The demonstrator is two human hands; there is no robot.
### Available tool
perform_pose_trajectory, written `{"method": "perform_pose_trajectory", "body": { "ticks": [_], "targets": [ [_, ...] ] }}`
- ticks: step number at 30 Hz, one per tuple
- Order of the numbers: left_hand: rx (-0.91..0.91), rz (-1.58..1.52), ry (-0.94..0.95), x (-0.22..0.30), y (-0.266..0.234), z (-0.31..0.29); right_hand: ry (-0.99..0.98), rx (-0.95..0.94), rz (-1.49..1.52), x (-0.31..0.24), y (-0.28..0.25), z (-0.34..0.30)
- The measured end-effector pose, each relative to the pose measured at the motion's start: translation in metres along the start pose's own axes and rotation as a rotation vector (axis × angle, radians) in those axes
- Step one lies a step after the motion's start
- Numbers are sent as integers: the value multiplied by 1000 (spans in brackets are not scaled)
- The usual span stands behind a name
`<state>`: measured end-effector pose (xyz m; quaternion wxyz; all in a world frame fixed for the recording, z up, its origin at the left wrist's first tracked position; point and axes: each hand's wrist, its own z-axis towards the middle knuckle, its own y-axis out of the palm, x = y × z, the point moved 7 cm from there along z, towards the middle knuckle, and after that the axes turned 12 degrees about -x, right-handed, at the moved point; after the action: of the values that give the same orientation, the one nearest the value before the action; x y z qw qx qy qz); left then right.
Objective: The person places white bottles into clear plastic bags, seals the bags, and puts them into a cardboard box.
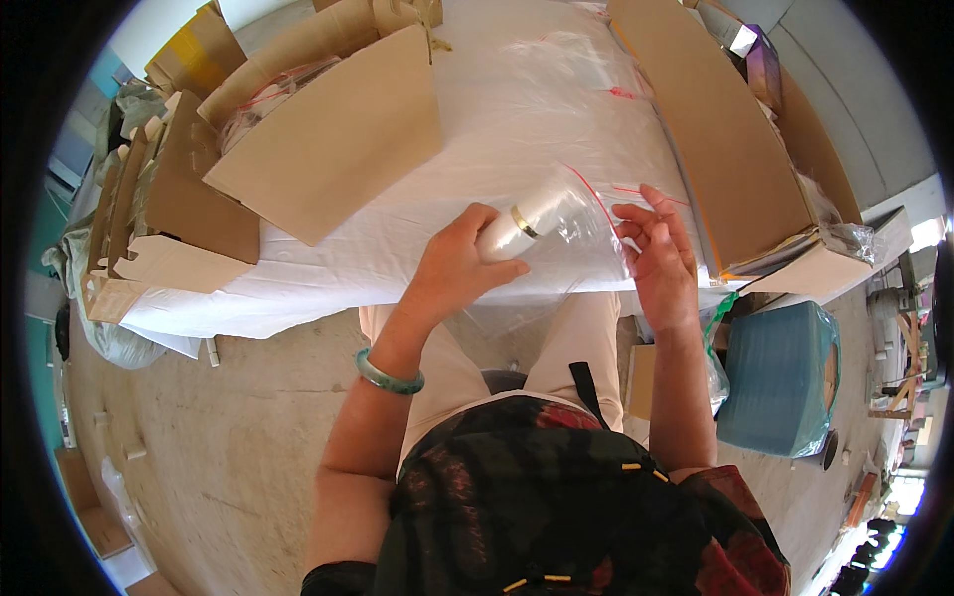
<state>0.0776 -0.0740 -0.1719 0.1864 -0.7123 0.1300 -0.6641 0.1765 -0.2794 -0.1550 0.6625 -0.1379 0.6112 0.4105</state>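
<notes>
The left hand, fingers wrapped around the white cylinder above the table's near edge, best grips this probably light, stiff, slippery body at mid-length; the right hand's fingers curl loosely beside the clear bag's red-lined edge, any pinch indeterminable.

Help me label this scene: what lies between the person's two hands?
The head view shows a gold-banded white cylinder in the left hand, then a clear red-edged bag by the right hand.

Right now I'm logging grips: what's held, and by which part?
Left hand: white cylinder, by its near end. Right hand: at the clear bag, grip unclear.
</notes>
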Motion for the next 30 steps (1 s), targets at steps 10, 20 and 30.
{"method": "perform_pose_trajectory", "body": {
  "ticks": [10, 20, 30],
  "targets": [
    [127, -300, -59, -24, 27, -11, 199, -33, -284, 40, 30, 0],
    [-228, -1336, -66, -25, 61, -16, 209, -47, -199, 33, 33, 5],
    [-197, -1156, 32, -39, 58, -14, 81, 191, -210, 3, 34, 11]
  ]
}}
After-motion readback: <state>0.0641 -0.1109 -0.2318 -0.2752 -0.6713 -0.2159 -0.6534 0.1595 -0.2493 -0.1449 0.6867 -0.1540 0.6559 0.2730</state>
